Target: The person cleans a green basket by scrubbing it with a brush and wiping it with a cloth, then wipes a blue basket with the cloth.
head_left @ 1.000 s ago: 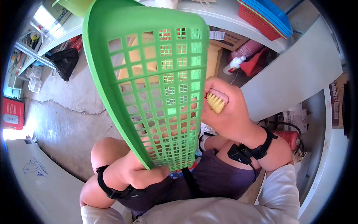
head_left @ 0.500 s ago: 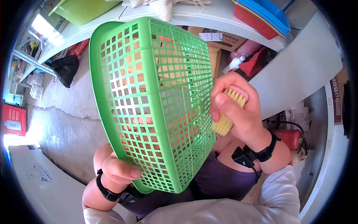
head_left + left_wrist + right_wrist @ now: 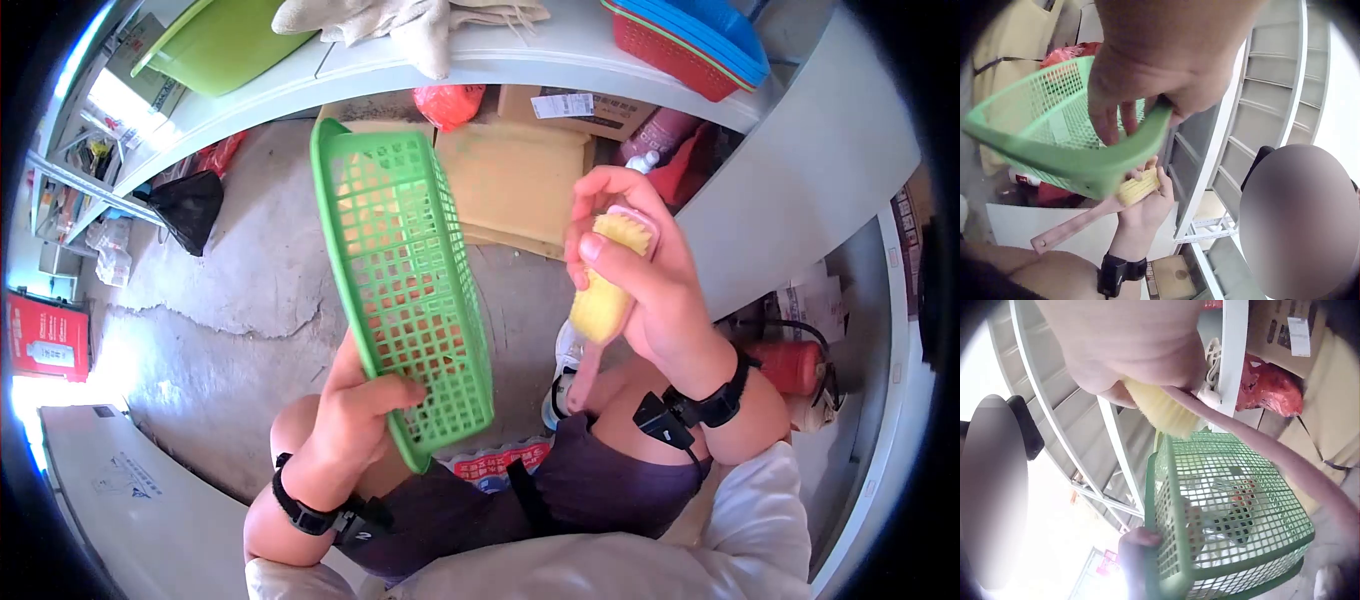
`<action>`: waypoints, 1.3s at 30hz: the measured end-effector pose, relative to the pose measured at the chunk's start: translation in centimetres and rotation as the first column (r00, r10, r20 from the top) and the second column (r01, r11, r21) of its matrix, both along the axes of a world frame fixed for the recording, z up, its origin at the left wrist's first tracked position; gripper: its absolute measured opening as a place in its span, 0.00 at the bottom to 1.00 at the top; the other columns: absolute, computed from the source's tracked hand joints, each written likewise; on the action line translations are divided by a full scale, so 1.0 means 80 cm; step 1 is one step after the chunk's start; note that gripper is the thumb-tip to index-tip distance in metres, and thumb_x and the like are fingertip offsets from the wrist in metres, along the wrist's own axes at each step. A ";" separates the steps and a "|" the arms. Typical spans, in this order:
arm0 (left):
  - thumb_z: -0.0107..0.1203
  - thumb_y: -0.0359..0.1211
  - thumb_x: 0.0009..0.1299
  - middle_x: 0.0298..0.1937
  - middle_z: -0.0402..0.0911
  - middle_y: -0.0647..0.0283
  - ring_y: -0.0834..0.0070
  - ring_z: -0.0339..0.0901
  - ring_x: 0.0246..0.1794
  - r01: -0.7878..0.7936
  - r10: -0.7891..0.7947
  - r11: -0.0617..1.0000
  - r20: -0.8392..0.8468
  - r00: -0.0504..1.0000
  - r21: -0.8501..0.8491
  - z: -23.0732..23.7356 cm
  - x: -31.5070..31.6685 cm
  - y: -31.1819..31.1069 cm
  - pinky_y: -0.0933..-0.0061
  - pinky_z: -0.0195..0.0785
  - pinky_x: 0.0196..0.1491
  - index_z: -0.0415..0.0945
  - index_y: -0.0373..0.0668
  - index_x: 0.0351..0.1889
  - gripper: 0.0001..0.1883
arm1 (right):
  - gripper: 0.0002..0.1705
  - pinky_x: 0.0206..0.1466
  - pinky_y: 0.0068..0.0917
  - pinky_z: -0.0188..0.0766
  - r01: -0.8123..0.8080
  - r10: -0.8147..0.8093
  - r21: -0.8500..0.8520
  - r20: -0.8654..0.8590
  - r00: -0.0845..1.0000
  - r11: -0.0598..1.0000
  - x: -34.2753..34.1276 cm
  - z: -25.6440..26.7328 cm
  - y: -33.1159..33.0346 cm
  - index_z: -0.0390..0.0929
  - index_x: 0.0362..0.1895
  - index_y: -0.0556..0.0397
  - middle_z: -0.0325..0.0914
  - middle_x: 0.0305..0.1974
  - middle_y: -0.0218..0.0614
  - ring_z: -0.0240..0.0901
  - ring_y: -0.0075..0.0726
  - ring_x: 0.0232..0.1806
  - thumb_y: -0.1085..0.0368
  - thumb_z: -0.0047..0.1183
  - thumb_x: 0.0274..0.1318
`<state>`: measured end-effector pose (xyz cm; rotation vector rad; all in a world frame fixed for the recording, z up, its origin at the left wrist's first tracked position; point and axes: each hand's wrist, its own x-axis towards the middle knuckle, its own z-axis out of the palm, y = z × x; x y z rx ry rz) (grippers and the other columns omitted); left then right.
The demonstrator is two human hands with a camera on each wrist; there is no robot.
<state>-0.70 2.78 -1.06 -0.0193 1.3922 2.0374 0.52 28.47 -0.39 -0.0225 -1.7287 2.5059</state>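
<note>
A green plastic basket (image 3: pixel 410 290) with gridded walls is tilted up on its side in front of me. My left hand (image 3: pixel 362 415) grips its rim at the lower left, thumb on the outside and fingers reaching inside, as the left wrist view shows. To the right of the basket, my right hand (image 3: pixel 650 275) holds a scrub brush (image 3: pixel 610 290) by its head. Its yellow bristles face the basket, and the pink handle (image 3: pixel 1075 226) points down toward my knee. A gap separates the bristles from the basket in the head view.
Ahead runs a white shelf (image 3: pixel 500 55) with a lime-green basin (image 3: pixel 225 50), a pale glove (image 3: pixel 425 25) and stacked blue and red baskets (image 3: pixel 690 50). Beneath it are cardboard (image 3: pixel 515 180) and a red bag (image 3: pixel 448 105). A fire extinguisher (image 3: pixel 785 367) stands right; a black bag (image 3: pixel 188 205) hangs left.
The basket has turned and moved lower and farther from my head. My right hand has come away from it to the right, with the brush turned so that its bristles show.
</note>
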 end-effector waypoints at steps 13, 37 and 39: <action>0.50 0.20 0.71 0.53 0.80 0.60 0.73 0.79 0.52 -0.081 0.079 0.993 0.019 0.997 0.081 -0.005 -0.003 0.013 0.68 0.72 0.56 0.63 0.39 0.65 0.24 | 0.24 0.47 0.28 0.74 0.168 -0.156 0.009 -0.330 0.931 0.986 -0.022 -0.012 -0.015 0.69 0.55 0.55 0.70 0.38 0.30 0.76 0.30 0.44 0.48 0.51 0.69; 0.55 0.24 0.73 0.52 0.80 0.62 0.77 0.79 0.48 -0.340 0.331 0.940 -0.351 0.876 0.038 -0.007 -0.013 -0.025 0.72 0.75 0.50 0.65 0.37 0.61 0.19 | 0.33 0.56 0.26 0.59 -0.247 0.272 0.140 -0.194 0.943 0.959 -0.051 -0.022 -0.122 0.49 0.66 0.48 0.56 0.49 0.32 0.57 0.24 0.50 0.72 0.50 0.61; 0.55 0.24 0.73 0.52 0.80 0.62 0.77 0.79 0.48 -0.284 0.291 0.956 -0.328 0.899 0.070 -0.010 -0.010 -0.032 0.72 0.75 0.50 0.65 0.37 0.61 0.20 | 0.31 0.53 0.24 0.59 -0.153 0.194 0.205 -0.199 0.961 0.967 -0.061 -0.028 -0.122 0.50 0.66 0.48 0.56 0.47 0.30 0.57 0.22 0.48 0.70 0.51 0.65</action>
